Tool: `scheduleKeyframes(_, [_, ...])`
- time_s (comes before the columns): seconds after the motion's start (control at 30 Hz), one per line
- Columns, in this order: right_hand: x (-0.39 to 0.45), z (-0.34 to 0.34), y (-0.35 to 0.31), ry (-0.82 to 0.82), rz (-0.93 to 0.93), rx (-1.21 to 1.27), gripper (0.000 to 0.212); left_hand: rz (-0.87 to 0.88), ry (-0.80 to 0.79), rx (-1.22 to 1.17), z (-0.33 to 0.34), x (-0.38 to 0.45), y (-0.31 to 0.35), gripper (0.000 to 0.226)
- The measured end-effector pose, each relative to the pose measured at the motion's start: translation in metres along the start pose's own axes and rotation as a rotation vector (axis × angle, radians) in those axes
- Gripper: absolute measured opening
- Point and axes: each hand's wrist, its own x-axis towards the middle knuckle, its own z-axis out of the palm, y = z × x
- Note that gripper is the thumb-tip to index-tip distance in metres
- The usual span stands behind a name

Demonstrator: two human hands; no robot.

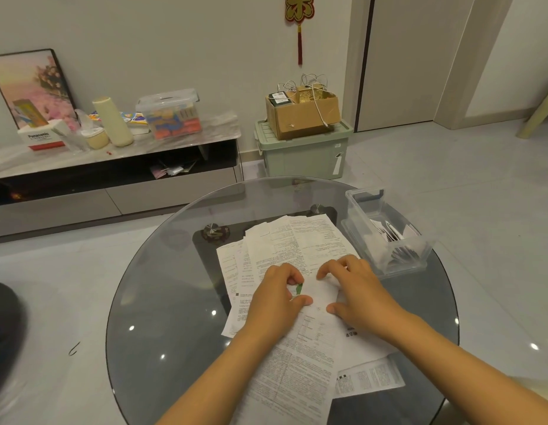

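The left hand (275,297) has thumb and forefinger curled into a pinch on the near-left edge of a small white slip (320,291), just at its green mark. The right hand (350,289) has fingers bent over the far edge and the thumb on the near edge, so both hands grip the one slip. The slip lies between the hands, to the near left of the bin (401,265). Its long axis seems to run from hand to hand, though both ends are covered. Under it a loose pile of leaflets (297,240) spreads over the glass surface (174,302), left of the bin, the far sheets close to its wall. The bin already holds folded papers. If the slip is meant to join them, the move goes away and to the right, and the right hand is the nearer one to the bin.
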Motion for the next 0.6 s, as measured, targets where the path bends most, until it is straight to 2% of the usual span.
scheduleKeyframes(0.1, [-0.004,-0.001,0.0,0.012,-0.067,-0.063,0.031,0.072,-0.058,0.07,-0.002,-0.001,-0.002,0.021])
scheduleKeyframes(0.3, [-0.004,-0.009,0.0,-0.024,-0.087,-0.203,0.039,0.084,-0.134,0.089,-0.01,0.001,-0.001,0.031])
scheduleKeyframes(0.6, [-0.005,-0.015,-0.009,0.136,-0.1,-0.242,0.026,0.081,-0.024,0.002,-0.014,0.004,0.008,0.012])
